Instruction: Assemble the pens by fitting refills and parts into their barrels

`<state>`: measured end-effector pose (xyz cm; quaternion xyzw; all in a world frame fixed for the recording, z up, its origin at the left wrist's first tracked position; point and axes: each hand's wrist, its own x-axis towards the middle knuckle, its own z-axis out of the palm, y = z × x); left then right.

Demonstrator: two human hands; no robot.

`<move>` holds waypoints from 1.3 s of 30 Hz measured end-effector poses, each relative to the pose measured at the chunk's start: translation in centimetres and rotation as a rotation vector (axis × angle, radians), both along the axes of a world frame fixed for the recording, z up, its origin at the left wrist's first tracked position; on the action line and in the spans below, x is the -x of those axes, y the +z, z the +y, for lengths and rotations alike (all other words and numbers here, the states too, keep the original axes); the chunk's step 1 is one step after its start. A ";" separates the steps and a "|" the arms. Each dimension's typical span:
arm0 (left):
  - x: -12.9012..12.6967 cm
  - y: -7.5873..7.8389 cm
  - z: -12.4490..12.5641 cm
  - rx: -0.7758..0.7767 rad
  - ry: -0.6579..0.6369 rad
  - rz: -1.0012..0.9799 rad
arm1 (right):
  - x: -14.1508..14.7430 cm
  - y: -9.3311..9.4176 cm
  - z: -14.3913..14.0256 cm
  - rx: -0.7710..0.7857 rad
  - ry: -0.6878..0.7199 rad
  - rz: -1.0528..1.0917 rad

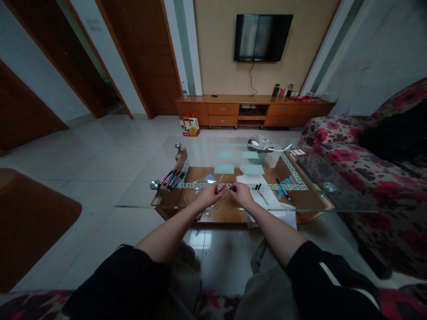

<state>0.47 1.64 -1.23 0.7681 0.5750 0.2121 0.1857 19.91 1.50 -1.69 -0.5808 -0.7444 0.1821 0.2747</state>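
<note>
Above the near edge of the glass coffee table point(143, 195), my left hand point(209, 194) is closed round a small red pen part point(222, 189); whether it is a cap or a barrel end is too small to tell. My right hand point(240, 194) is just to its right, thumb and fingers pinched together, and anything between them is hidden. Several small black pen caps point(257, 186) lie to the right of it, with a slim pen point(263, 197) close by. A blue and black pen point(283, 190) rests further right. Several coloured pens point(171, 179) are piled at the table's left side.
Clear plastic wrapping point(202, 181) lies behind my left hand. White paper point(271, 202) shows by my right forearm. Beyond the table are a wastebasket point(256, 158), a gift bag point(189, 126) and a low wooden cabinet point(223, 109). A flowered sofa point(343, 146) stands at right.
</note>
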 end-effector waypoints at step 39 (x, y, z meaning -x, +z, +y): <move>-0.2 0.5 -0.9 -0.006 -0.131 0.205 | -0.8 -0.3 0.2 -0.041 -0.118 0.085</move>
